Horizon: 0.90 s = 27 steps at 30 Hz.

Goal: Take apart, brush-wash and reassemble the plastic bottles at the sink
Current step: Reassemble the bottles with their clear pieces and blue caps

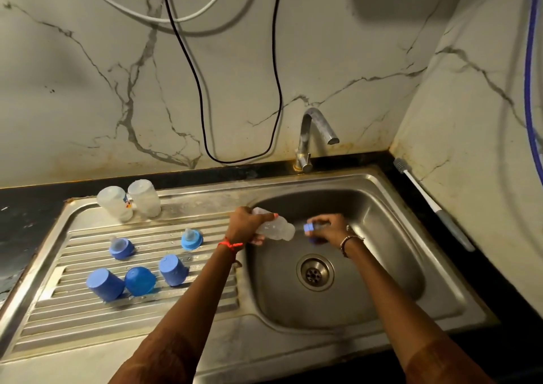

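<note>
I note: caps (105, 284) blue; two bottles (144, 198) clear, frosted; wall (88, 75) white, grey veining; counter (29, 207) black; drainboard (147, 310) steel-grey, ribbed; brush (423, 191) white, grey ends.

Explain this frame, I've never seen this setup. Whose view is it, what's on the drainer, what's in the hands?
No robot here: one wide-angle camera worn on a person's head looks down at their bare hands over a steel sink. The left hand grips a clear bottle; the right hand pinches a blue collar beside its mouth. On the drainboard stand two upturned clear bottles, two blue collars with teats and three blue caps. A bottle brush lies untouched on the counter to the right.
</note>
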Motion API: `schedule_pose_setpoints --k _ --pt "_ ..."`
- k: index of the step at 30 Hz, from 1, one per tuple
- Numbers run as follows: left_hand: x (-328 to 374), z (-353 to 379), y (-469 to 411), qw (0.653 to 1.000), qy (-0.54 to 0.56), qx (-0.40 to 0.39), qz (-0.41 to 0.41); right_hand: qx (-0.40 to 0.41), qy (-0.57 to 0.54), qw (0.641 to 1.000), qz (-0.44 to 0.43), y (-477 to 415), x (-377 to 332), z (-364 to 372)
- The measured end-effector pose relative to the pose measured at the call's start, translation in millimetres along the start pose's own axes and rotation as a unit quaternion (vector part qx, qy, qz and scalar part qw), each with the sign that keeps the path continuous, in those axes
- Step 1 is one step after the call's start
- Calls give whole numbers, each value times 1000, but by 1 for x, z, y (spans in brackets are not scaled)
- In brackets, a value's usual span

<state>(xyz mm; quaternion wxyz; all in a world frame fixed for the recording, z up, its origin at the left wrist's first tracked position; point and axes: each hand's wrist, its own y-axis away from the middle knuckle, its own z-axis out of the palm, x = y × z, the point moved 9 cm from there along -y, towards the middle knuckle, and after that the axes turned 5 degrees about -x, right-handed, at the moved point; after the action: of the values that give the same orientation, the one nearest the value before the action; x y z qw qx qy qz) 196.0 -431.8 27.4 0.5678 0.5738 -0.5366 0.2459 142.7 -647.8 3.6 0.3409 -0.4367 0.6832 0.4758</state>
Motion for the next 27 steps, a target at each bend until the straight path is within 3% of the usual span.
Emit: schedule_pose_setpoints --k 2,5,12,15,17,21,24,27 --pt "-2 0 0 996 81 -19 -19 -16 -67 996 -56 2 -25 0" --pt "0 2 6 981 180 -53 -40 -50 -65 989 -123 10 -54 9" --pt "-5 7 10 946 292 -116 -74 -49 -31 985 -164 11 -77 14" --pt "2 9 14 949 283 -129 -46 -60 -99 983 -142 13 -80 16" --pt "12 10 14 957 244 -156 20 -57 -128 985 -102 15 -78 16" --pt "28 7 24 955 179 -202 119 -73 -28 997 -11 18 -68 24" --pt "26 1 24 951 208 -201 111 -150 -68 986 28 20 -67 39" --pt "18 -9 21 947 242 -192 93 -236 -106 966 8 23 -76 49"
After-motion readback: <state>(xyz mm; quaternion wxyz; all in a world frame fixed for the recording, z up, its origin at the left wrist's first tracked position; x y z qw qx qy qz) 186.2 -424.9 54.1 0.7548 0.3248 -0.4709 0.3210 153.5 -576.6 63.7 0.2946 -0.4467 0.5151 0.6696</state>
